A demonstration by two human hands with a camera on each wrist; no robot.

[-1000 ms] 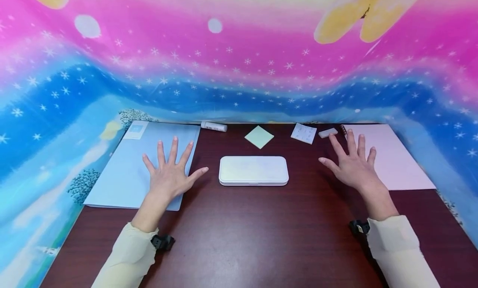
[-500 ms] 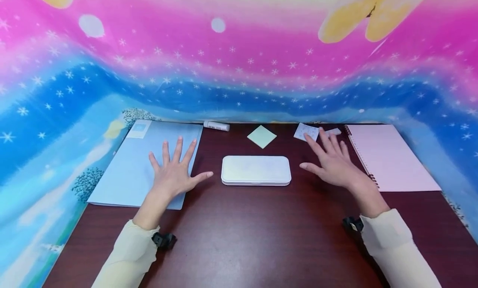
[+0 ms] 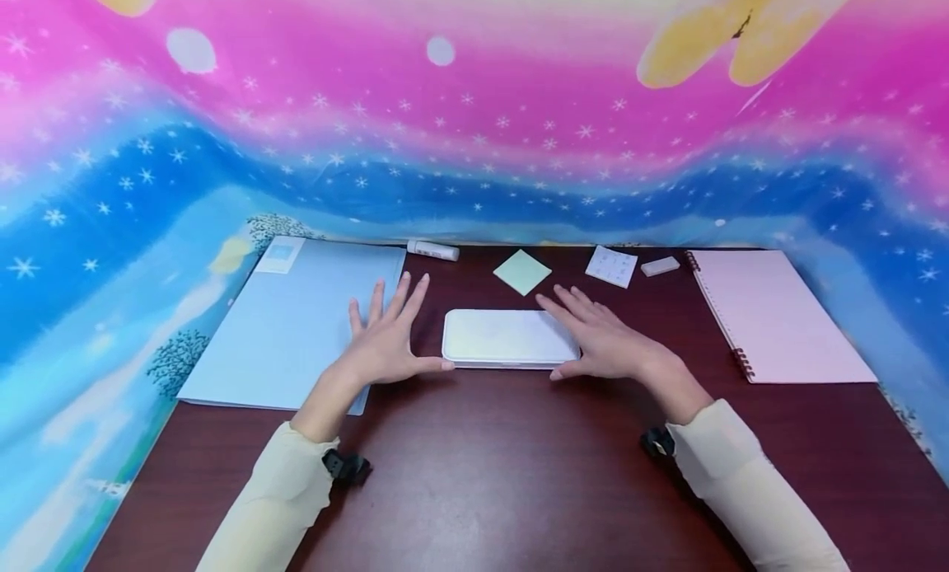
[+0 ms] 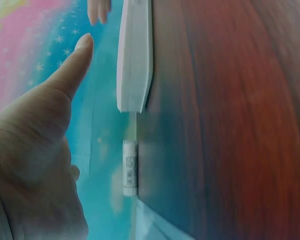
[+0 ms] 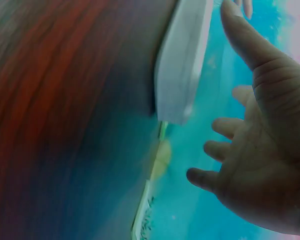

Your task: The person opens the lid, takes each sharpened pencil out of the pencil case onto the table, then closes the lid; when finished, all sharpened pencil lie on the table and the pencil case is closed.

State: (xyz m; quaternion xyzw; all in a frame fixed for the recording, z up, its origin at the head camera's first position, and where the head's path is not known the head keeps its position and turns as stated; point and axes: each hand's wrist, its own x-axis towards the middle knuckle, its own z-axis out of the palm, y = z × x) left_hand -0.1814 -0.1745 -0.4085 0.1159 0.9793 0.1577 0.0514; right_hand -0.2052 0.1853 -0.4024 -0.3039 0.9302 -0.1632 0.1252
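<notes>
A white pencil case, closed and flat, lies on the dark wooden table between the two hands. My left hand is spread at its left end, the thumb tip overlapping the near left corner in the head view. At the right end my right hand reaches over the case, fingers extended above its far edge and thumb at its near edge. In the left wrist view a gap shows between the thumb and the case. The right wrist view has the palm and loosely bent fingers beside the case.
A light blue folder lies at left, partly under the left hand. Along the back are a glue stick, green sticky notes, a patterned paper square and an eraser. A pink spiral notebook is at right.
Both hands have moved inward to the white pencil case. The right hand came from beside the pink notebook, the left from over the folder. The case has stayed in place.
</notes>
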